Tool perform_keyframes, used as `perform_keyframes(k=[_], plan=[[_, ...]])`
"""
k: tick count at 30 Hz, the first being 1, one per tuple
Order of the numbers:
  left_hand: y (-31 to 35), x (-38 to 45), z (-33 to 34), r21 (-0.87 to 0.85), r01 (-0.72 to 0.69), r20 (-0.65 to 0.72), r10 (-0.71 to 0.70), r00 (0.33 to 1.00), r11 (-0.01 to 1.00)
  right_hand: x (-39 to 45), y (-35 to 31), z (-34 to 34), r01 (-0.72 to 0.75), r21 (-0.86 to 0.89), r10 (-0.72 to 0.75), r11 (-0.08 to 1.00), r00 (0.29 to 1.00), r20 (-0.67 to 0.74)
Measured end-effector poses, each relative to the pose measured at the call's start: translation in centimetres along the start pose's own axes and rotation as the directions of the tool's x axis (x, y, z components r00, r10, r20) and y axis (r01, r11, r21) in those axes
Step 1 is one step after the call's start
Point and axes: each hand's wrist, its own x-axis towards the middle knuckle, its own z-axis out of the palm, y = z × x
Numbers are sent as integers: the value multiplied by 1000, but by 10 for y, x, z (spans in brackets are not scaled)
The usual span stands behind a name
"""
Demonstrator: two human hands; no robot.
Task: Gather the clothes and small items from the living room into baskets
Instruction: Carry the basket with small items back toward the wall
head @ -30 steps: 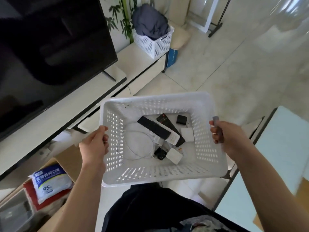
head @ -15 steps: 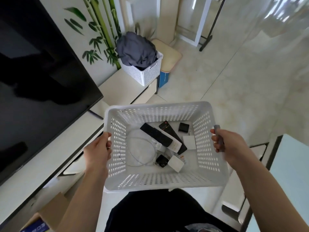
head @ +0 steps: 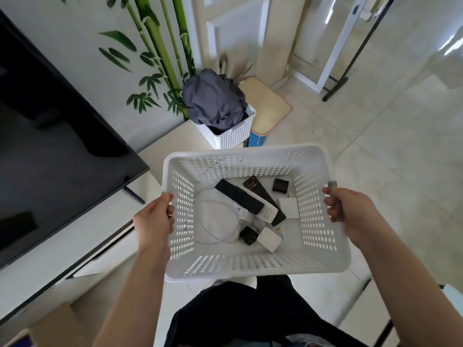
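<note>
**A:** Status on the gather?

**B:** You're carrying the wide white perforated plastic basket [head: 255, 261] in front of you, above the pale tiled floor [head: 375, 146]. Your left hand [head: 154, 221] grips its left rim. Your right hand [head: 350, 214] is curled on the right rim and also pinches a thin grey stick-like item [head: 334, 196]; can't tell what it is.

**A:** Contents?

**B:** Small items look collected: long black remote control [head: 239, 197], a white remote [head: 265, 209] and a second black one under it, small black plug adapter [head: 280, 185], flat white square box [head: 289, 207], coiled white cable [head: 218, 221], another black charger [head: 248, 235], white charger block [head: 269, 239]. All lying on the basket bottom.

**A:** Clothes?

**B:** Dark grey bundled garment [head: 213, 101] is heaped in the smaller white slatted basket [head: 233, 134], far end of the white TV counter [head: 112, 236], right of the black TV screen [head: 50, 146].

**A:** Remaining?

**B:** My read: nearly done. The grey stick isn't in the basket yet, and the basket you hold still needs setting down. No loose clothes visible from here; room beyond the view unchecked.
</note>
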Motion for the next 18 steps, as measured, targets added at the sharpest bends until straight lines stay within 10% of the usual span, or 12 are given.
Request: perform_keyframes(k=[18], plan=[[50, 14, 87, -395, -9, -439, -180, 881, 919, 144, -206, 122, 359, -352, -192, 864, 883, 429]])
